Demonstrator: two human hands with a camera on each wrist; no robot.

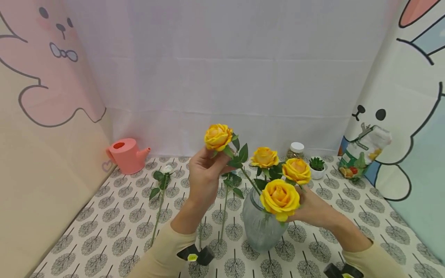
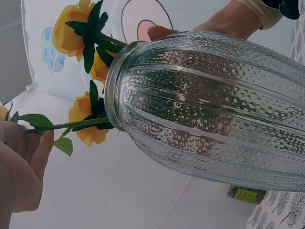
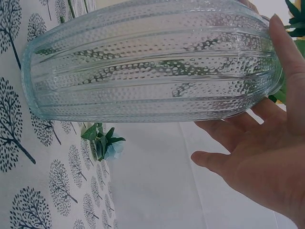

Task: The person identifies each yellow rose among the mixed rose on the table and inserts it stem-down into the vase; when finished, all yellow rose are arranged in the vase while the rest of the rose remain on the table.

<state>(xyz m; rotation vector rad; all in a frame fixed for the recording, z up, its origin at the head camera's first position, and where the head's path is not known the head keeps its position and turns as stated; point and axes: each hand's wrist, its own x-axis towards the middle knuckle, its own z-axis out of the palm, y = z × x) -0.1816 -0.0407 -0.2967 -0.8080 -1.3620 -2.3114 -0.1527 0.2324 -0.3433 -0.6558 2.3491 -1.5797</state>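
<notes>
Left hand [image 1: 205, 173] raised above the bench [image 1: 114, 224], fingers pinched around the stem of a yellow rose [image 1: 218, 136], stem slanting down into the mouth of a ribbed glass vase [image 1: 259, 227]. Right hand [image 1: 313, 210] spread flat against the vase's right side, fingers straight, touching the glass. Three more yellow roses [image 1: 279, 197] standing in the vase. Pink watering can [image 1: 126, 155] far left; loose stems lying on the bench nearby.

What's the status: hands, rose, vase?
Left hand pinches rose, stem in vase. Right hand open, steadying vase. Three roses already in; nothing blocking.
</notes>
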